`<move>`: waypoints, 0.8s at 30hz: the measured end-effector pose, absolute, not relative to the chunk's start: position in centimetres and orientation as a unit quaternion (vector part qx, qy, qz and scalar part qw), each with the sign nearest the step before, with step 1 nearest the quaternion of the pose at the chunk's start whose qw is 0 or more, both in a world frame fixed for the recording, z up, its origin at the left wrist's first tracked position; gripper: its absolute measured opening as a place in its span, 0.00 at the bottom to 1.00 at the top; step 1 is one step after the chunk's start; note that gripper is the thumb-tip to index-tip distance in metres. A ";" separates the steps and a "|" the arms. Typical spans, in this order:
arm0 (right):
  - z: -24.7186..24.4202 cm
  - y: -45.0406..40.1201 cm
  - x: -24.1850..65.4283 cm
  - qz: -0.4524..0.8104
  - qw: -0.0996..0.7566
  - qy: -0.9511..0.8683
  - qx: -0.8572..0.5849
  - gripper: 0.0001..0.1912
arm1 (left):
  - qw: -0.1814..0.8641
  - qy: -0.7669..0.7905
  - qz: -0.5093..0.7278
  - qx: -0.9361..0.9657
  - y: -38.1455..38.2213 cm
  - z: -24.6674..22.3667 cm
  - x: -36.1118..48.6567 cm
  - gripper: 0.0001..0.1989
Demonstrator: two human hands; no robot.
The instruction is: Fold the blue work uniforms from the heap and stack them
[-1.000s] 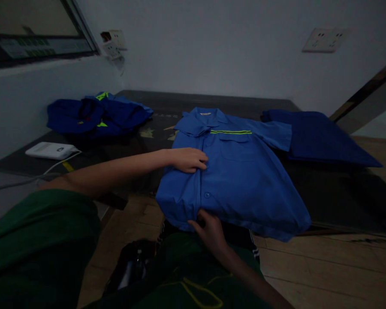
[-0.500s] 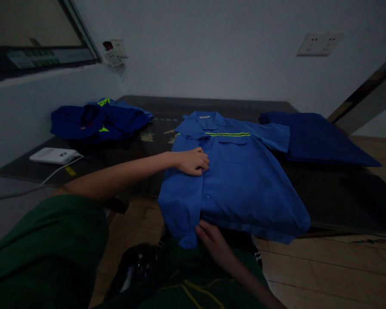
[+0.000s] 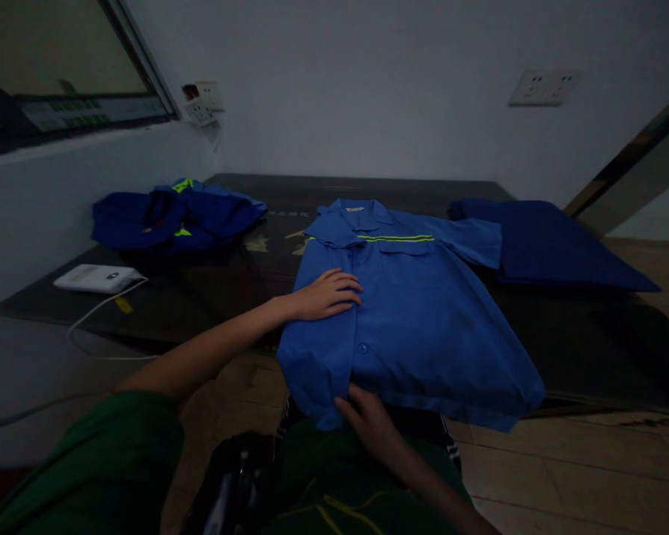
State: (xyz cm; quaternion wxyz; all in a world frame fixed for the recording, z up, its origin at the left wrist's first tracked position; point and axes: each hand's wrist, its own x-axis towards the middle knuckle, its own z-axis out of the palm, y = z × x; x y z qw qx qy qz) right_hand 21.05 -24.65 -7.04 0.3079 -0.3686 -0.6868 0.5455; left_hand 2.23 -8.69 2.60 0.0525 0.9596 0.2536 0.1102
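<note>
A blue short-sleeved shirt with yellow-green stripes lies on the dark table, its collar toward the wall and its hem hanging over the near edge. My left hand rests flat on the shirt's front, left of the button line, fingers stretched out. At the hem, my right hand pinches the lower edge of the front placket between thumb and fingers. One button shows between the two hands. The shirt's left sleeve is folded inward over the chest.
Crumpled dark blue clothing with yellow-green patches lies at the back left. A white device with a cable is near the table's left edge. Folded dark blue cloth lies at the right. Wall sockets are behind the table.
My left hand has gone from curled fingers to spread ones, lying flat on the shirt slightly nearer to me. My right hand stays at the hem. The view has tilted slightly up.
</note>
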 end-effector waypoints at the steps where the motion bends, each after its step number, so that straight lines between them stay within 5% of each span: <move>1: -6.9 -24.6 21.1 0.549 0.308 -0.685 -0.367 0.13 | 0.045 0.240 0.102 0.964 -8.1 2.6 2.4 0.12; 14: -8.0 -24.2 21.5 0.511 0.298 -0.698 -0.403 0.17 | -0.017 0.204 0.046 0.978 -5.7 2.9 3.9 0.08; 20: -9.4 -24.4 21.8 0.519 0.288 -0.684 -0.426 0.21 | 0.024 0.386 0.207 0.899 -8.6 2.4 1.9 0.18; 24: -10.1 -24.2 21.8 0.495 0.268 -0.699 -0.442 0.14 | 0.073 0.502 0.150 0.849 -10.1 0.9 0.1 0.25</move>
